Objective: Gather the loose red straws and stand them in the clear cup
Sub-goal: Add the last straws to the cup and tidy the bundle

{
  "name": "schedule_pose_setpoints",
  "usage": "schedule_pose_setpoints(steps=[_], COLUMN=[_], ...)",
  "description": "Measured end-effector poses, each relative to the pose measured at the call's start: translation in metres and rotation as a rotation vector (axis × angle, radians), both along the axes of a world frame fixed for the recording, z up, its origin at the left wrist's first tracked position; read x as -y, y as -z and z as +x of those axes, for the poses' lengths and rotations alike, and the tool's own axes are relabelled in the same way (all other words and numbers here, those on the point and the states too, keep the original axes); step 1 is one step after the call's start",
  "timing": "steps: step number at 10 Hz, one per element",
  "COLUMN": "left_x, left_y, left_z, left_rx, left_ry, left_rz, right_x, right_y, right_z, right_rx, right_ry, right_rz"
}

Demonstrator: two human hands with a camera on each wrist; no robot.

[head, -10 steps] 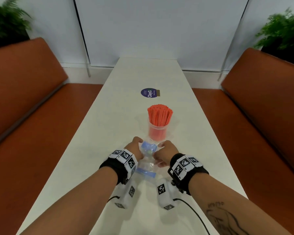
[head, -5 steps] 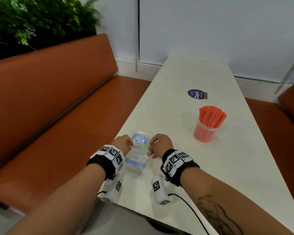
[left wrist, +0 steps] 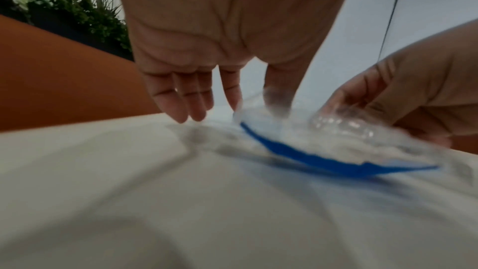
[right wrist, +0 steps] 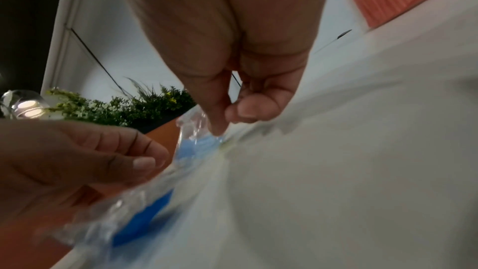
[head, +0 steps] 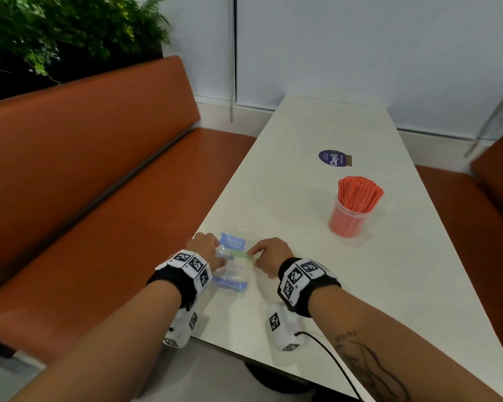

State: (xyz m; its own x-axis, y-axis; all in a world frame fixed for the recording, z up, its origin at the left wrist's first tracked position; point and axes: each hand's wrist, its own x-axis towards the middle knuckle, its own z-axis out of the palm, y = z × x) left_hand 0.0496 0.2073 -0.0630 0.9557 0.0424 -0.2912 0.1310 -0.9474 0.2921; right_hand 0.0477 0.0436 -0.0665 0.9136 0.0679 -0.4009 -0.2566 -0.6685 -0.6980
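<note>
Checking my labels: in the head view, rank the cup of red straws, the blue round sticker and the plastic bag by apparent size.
1. cup of red straws
2. plastic bag, partly hidden by both hands, so unsure against the cup
3. blue round sticker

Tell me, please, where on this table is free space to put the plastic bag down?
Bare patches: between the clear cup of red straws and both hands; also beyond the round sticker, toward the wall. Crowded: the near left table edge, where left hand and right hand hold the plastic bag.

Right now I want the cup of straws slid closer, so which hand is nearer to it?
Right. The right hand is nearer the clear cup; the left hand is farther off, across the plastic bag both pinch.
</note>
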Motion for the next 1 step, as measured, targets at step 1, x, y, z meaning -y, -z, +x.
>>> schedule_pose_setpoints(steps=[1], left_x=[0.0013], left_y=[-0.0153], left_z=[0.0000], left_rx=[0.110], left_ry=[-0.004], left_rz=[-0.004], right_x=[0.0175], right_y=[-0.0152], right_z=[-0.0047], right_rx=[0.036], right_ry=[-0.008], right_rz=[0.035])
